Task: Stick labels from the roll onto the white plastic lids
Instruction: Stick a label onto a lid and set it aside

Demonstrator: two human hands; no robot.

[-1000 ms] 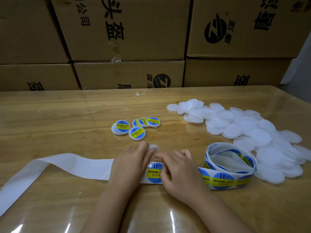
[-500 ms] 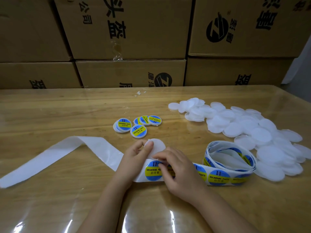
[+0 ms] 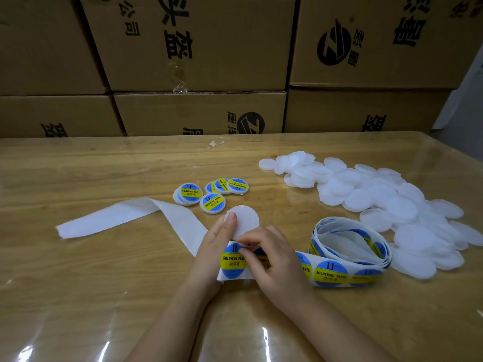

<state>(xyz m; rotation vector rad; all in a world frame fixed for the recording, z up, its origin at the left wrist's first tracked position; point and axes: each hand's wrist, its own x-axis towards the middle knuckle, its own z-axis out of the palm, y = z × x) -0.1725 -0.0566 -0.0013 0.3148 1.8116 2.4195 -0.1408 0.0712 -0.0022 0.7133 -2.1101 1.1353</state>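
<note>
A loose roll of blue-and-yellow round labels [image 3: 350, 252] lies on the table right of centre. Its strip runs left under my hands, and the bare white backing [image 3: 125, 215] trails off to the left. My left hand [image 3: 214, 246] holds a blank white lid [image 3: 245, 220] upright, thumb against its face, with the strip under the same hand. My right hand [image 3: 274, 262] pinches the edge of the label [image 3: 232, 262] nearest the strip's bend. Several labelled lids [image 3: 211, 194] lie just beyond. A heap of blank white lids [image 3: 379, 202] lies to the right.
Stacked cardboard boxes [image 3: 198, 61] form a wall along the table's far edge. The wooden table [image 3: 78, 283] has a glossy transparent cover. A small white scrap [image 3: 215, 143] lies near the far edge.
The backing tail has been pulled right and folded up off the table. My left hand has raised the blank lid into plain sight. My right hand has shifted onto the label's edge.
</note>
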